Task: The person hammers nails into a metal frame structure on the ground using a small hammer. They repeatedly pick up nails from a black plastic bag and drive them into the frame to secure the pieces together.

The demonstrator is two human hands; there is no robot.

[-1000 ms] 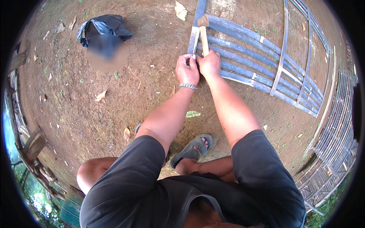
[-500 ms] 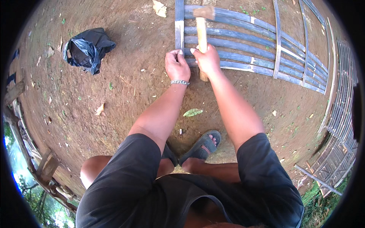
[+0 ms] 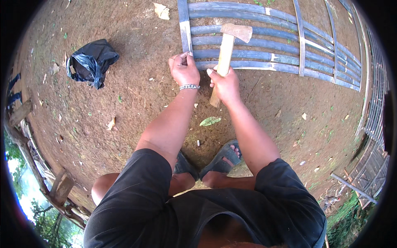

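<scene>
My right hand (image 3: 225, 84) is wrapped round the pale wooden handle of a hatchet (image 3: 226, 51). Its rusty brown head is raised over the dark slats of a bamboo panel (image 3: 248, 53). At the near left corner of this panel, my left hand (image 3: 184, 70) has its fingers pinched together at the end of the upright crosspiece (image 3: 185, 29). Whatever sits between those fingertips is too small or hidden to make out. A metal chain bracelet (image 3: 189, 87) circles my left wrist.
An open black plastic bag (image 3: 97, 58) lies on the dirt ground to the left. A green leaf (image 3: 210, 121) lies before my sandalled feet (image 3: 223, 159). More slatted bamboo panels (image 3: 378, 74) stand along the right edge, and wooden beams (image 3: 25, 144) along the left.
The hatchet and my right hand have shifted nearer to me, and its head has turned, now showing a broad side. My left hand stays pinched at the crosspiece's end. The view has shifted slightly.
</scene>
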